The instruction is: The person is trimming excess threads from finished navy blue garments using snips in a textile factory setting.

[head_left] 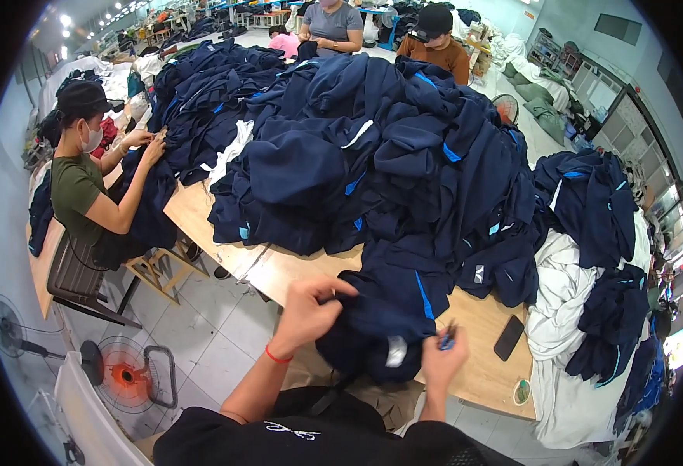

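Note:
A dark navy garment [372,311] with a bright blue strip and a white label hangs over the near table edge in front of me. My left hand [309,314], with a red band at its wrist, is closed on the upper left of this garment, its fingertips pinching the cloth. My right hand [444,361] is at the garment's right side, closed around small blue-handled thread snips [448,339]. The snips point up and are partly hidden by the fingers. The lower part of the garment is blurred.
A large heap of navy garments [302,163] covers most of the wooden table [473,330]. A black phone [509,338] and a small round container [521,392] lie at right, beside white cloth [563,311]. A co-worker [85,179] handles cloth at left. Fans [128,374] stand lower left.

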Motion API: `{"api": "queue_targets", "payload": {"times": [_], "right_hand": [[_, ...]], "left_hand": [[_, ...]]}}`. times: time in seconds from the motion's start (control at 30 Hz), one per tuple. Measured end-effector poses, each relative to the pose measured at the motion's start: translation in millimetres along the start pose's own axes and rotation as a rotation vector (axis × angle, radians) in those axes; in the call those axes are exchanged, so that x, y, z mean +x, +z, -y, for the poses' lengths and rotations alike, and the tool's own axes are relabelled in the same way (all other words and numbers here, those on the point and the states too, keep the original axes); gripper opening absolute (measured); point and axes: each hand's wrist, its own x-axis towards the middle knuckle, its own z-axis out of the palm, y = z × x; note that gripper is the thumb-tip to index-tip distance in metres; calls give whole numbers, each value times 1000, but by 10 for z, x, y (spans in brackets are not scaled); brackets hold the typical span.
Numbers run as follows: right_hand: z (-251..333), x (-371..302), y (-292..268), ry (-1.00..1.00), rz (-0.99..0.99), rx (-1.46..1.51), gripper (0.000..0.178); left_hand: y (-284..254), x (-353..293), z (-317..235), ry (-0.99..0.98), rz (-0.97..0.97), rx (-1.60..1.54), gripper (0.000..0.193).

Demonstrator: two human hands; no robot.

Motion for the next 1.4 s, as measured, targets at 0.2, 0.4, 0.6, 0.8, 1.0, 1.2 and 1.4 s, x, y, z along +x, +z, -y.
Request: {"api": "queue_targets", "payload": {"times": [0.2, 0.4, 0.6, 0.8, 1.0, 1.2, 1.4], "right_hand": [[-146, 412, 269, -327, -246, -118, 17], [-945, -69, 422, 556, 86, 840, 28], [-583, -251, 154, 916, 481, 1399, 21], [69, 211, -347, 228, 537, 934, 36], [261, 501, -560, -171, -210, 54, 37], [608, 357, -805, -168, -35, 135, 38], [757, 759, -888, -390, -220, 242, 37]], "left_hand": [[198, 60, 667, 100, -396, 289, 37], [321, -550, 1255, -453, 61, 20, 36], [322, -516, 950, -616, 314, -884, 51], [276, -172, -56, -106, 154, -684, 62], [-43, -99, 489, 371, -648, 213, 40], [-482, -174, -199, 534, -780, 439, 49], [-356, 364, -371, 624, -497, 415, 52]]}}
